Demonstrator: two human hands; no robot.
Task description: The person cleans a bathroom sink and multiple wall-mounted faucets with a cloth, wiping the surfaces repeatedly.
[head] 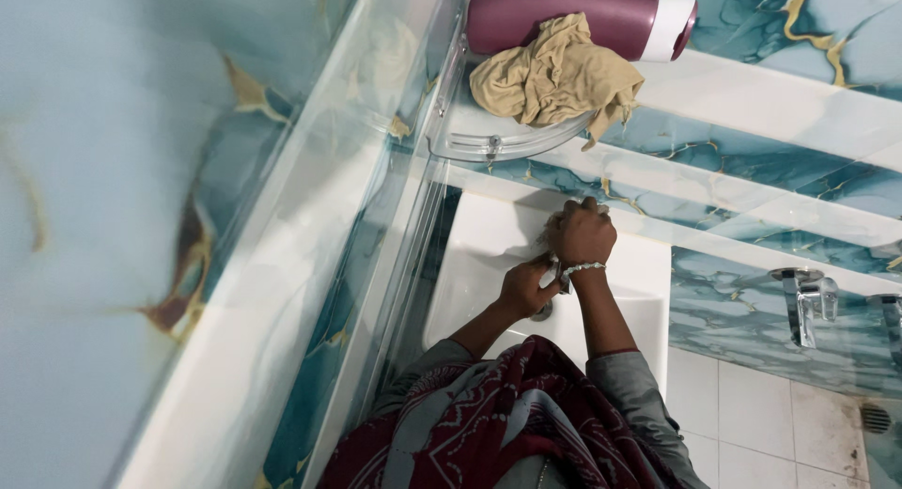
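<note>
A: What do the two hands do over the white washbasin?

B: The right hand is clenched in a fist near the back edge of the basin, just under the marbled teal wall. If something is inside the fist, I cannot tell. There is a silver bracelet on its wrist.

A: And the left hand?

B: The left hand is lower, over the bowl, and touches the right wrist. Its fingers are curled, but what they grasp is too small to see.

A: What is above them?

B: A glass corner shelf. On it lies a crumpled beige cloth, which touches a maroon bottle on its side. Two chrome taps are on the wall to the right.
</note>
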